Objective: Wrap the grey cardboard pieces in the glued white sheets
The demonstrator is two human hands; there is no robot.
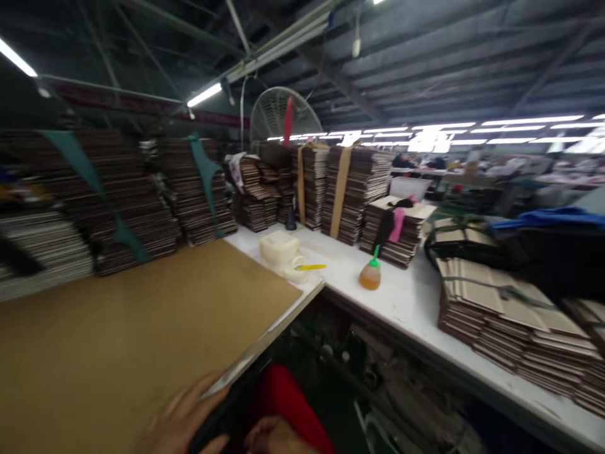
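My left hand (186, 416) is smeared by motion at the bottom of the view. Its fingers stretch along the near edge of a large brown sheet (142, 328), with the thumb apart below, next to a dark strip. My right hand (276, 436) sits low at the bottom edge, in front of red cloth (295, 403). Its fingers are curled together, and whatever they may hold is hidden. Farther off on the white table (350, 252) are a pale block (278, 247), a roll of tape (297, 268), a yellow-handled tool (312, 267) and a green-capped bottle (370, 276) with amber liquid.
Tall stacks of dark-edged panels (193, 189) line the back, some tied with strips. Bundled panels (510, 309) lie on the right table beside a dark bag with blue cloth (553, 217). A large fan (274, 116) stands behind. Under the table is dark clutter.
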